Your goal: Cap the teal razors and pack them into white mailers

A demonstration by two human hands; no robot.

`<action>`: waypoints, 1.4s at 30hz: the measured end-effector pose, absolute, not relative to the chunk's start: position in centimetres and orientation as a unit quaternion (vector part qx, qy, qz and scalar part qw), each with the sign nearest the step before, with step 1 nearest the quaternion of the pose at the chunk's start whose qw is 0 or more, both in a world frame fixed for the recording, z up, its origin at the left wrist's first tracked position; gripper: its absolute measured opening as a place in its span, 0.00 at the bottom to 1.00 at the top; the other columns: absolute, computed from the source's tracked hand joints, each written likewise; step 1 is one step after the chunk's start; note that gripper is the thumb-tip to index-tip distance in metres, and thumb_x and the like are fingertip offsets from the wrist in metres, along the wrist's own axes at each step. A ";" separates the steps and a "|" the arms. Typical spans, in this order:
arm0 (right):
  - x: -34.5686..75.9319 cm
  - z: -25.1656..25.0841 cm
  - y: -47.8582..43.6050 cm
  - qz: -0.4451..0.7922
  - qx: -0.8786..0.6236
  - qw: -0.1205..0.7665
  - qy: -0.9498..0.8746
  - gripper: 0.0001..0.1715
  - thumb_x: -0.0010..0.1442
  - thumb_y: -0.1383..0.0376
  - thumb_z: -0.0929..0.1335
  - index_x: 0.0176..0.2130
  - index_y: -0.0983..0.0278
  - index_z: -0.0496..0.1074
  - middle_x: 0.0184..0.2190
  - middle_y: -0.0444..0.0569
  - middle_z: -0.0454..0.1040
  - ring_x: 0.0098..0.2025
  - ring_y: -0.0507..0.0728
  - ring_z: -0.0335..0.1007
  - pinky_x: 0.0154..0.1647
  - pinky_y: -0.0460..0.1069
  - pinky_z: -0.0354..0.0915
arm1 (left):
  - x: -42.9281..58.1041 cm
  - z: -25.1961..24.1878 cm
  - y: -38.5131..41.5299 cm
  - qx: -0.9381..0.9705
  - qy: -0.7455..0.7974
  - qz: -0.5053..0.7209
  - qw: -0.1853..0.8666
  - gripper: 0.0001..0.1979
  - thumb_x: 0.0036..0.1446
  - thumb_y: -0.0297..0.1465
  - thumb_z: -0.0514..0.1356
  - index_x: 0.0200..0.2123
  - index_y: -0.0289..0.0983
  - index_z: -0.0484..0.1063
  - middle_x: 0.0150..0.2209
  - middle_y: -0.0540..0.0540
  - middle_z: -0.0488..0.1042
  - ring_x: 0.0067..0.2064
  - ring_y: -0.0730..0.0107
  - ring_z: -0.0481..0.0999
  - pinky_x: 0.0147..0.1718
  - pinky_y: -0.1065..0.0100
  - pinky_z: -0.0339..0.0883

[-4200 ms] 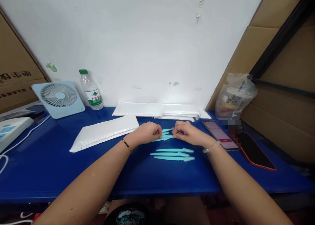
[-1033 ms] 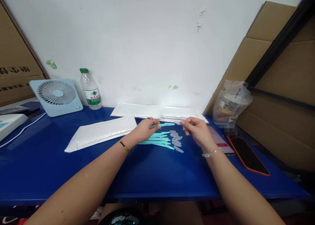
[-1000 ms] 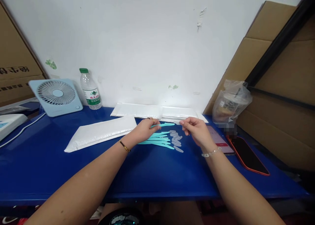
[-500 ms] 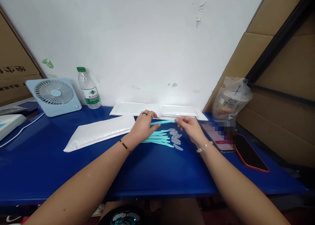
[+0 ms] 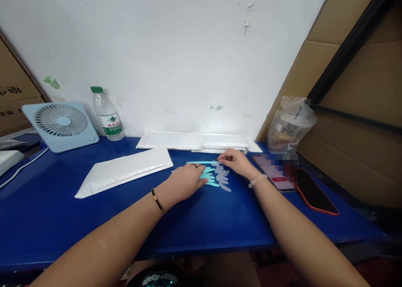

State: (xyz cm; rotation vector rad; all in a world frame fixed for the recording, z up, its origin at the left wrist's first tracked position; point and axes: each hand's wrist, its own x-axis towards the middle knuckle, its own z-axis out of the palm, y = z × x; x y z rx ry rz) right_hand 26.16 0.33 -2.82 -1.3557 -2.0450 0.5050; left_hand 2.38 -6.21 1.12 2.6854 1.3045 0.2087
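Observation:
Several teal plastic sticks (image 5: 211, 179) lie side by side on the blue table (image 5: 94, 228). My left hand (image 5: 188, 179) rests palm down on them with its fingers laid flat. One more teal stick (image 5: 201, 162) lies just behind the hand. My right hand (image 5: 234, 161) is curled in a pinch at that stick's right end, on a small clear cap. Several loose clear caps (image 5: 223, 181) lie in a row between my two hands.
A white padded envelope (image 5: 125, 172) lies to the left, and a stack of envelopes (image 5: 188, 139) sits by the wall. A fan (image 5: 61, 121) and water bottle (image 5: 106, 115) stand at back left. Two phones (image 5: 271, 172) (image 5: 315, 190) and a bagged drink (image 5: 290, 126) are on the right, beside cardboard boxes (image 5: 345, 90).
My left hand has let go of the raised teal stick and settled flat on the row of sticks. The stick now lies on the table, and my right hand has come down to its end.

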 end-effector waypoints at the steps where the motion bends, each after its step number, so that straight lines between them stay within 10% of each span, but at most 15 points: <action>1: 26.2 -2.7 0.3 0.186 -0.497 0.300 -0.793 0.13 0.53 0.57 0.68 0.35 0.62 0.77 0.30 0.47 0.71 0.30 0.52 0.64 0.31 0.47 0.60 | 2.2 1.1 -5.6 0.888 0.447 0.089 0.062 0.19 0.59 0.37 0.51 0.52 0.36 0.65 0.48 0.38 0.71 0.49 0.57 0.69 0.43 0.64 0.63; 10: 26.2 -2.4 -0.3 0.208 -0.476 0.234 -0.822 0.13 0.50 0.58 0.70 0.35 0.63 0.76 0.31 0.47 0.73 0.30 0.52 0.65 0.31 0.46 0.60 | 1.1 0.2 -2.6 0.856 0.494 0.097 0.118 0.07 0.51 0.32 0.56 0.28 0.38 0.73 0.31 0.47 0.75 0.32 0.67 0.72 0.26 0.72 0.59; 42: 24.8 -1.0 -2.2 0.276 -0.390 0.184 -0.859 0.09 0.54 0.60 0.68 0.32 0.63 0.74 0.35 0.47 0.68 0.31 0.51 0.65 0.31 0.46 0.63 | -0.9 -0.9 0.4 0.775 0.510 0.221 0.299 0.10 0.48 0.36 0.55 0.31 0.36 0.70 0.26 0.50 0.71 0.28 0.72 0.68 0.26 0.72 0.60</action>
